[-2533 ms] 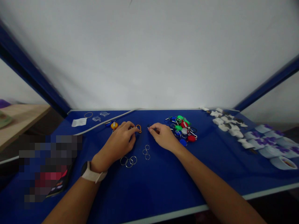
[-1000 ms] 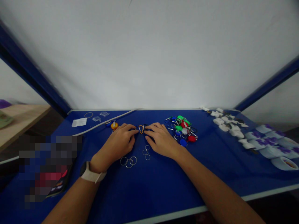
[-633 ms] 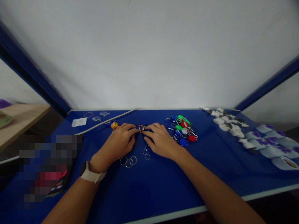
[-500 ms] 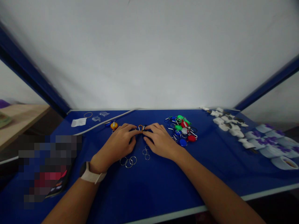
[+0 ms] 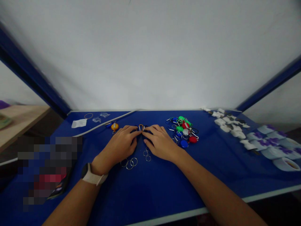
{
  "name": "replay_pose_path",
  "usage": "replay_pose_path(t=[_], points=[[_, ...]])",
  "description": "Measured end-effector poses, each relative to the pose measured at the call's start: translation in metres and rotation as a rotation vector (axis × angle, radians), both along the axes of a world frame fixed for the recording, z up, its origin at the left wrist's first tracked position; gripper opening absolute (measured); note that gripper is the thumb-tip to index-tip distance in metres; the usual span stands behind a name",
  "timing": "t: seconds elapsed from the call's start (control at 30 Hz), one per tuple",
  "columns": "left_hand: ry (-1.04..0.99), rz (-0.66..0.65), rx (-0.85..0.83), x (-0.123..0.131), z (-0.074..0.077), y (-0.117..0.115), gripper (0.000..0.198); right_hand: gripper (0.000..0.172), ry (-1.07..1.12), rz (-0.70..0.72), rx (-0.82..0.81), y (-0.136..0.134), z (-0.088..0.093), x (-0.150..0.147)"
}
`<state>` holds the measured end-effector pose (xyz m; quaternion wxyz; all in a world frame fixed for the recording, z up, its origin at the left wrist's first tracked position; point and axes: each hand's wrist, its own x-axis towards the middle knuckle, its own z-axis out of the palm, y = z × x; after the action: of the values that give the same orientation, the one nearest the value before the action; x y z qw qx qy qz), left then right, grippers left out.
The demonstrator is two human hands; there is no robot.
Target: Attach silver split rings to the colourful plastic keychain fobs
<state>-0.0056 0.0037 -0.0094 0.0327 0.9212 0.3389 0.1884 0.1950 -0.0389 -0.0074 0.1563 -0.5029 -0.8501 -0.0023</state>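
An orange carabiner lies on the blue table between my fingertips, with dark blue pieces partly showing on either side of it. My left hand, a watch on its wrist, rests palm down with fingers stretched and thumb apart; its index fingertip is at the carabiner's lower end. From the other side my right hand lies likewise, its index fingertip meeting the same spot. Whatever is under the fingers is hidden. Nearer me are larger split rings and smaller split rings. An orange badge reel sits beyond my left hand.
Right of my hands is a pile of coloured badge reels. Farther right are white-wrapped pieces and white rolls with purple flowers. A grey cable, white paper and a blurred-out item are on the left.
Both hands and the orange carabiner have shifted very slightly to the left and away from me. My index fingertips have come closer together below the carabiner.
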Motion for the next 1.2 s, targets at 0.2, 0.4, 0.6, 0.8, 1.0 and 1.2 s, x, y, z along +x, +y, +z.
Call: replay_pose_path(t=[0.2, 0.4, 0.6, 0.8, 1.0, 1.2], points=[[-0.054, -0.011, 0.009, 0.0, 0.001, 0.0, 0.04, 0.035, 0.004, -0.007, 0.019, 0.0, 0.002, 0.0], [-0.077, 0.008, 0.01, -0.001, 0.004, -0.001, 0.039, 0.029, -0.101, -0.369, 0.074, 0.004, 0.005, 0.009], [-0.092, 0.011, 0.034, -0.001, 0.003, 0.001, 0.035, 0.027, -0.194, -0.518, 0.053, 0.006, 0.009, 0.016], [-0.103, 0.003, 0.051, 0.0, 0.002, 0.001, 0.034, 0.026, -0.133, -0.331, 0.04, 0.003, 0.004, 0.008], [-0.106, 0.003, 0.05, 0.0, 0.002, 0.001, 0.033, 0.028, -0.095, -0.288, 0.093, 0.005, 0.002, 0.011], [-0.112, 0.002, 0.049, 0.0, 0.003, 0.001, 0.032, 0.03, -0.268, -0.469, 0.034, 0.01, 0.005, 0.029]])
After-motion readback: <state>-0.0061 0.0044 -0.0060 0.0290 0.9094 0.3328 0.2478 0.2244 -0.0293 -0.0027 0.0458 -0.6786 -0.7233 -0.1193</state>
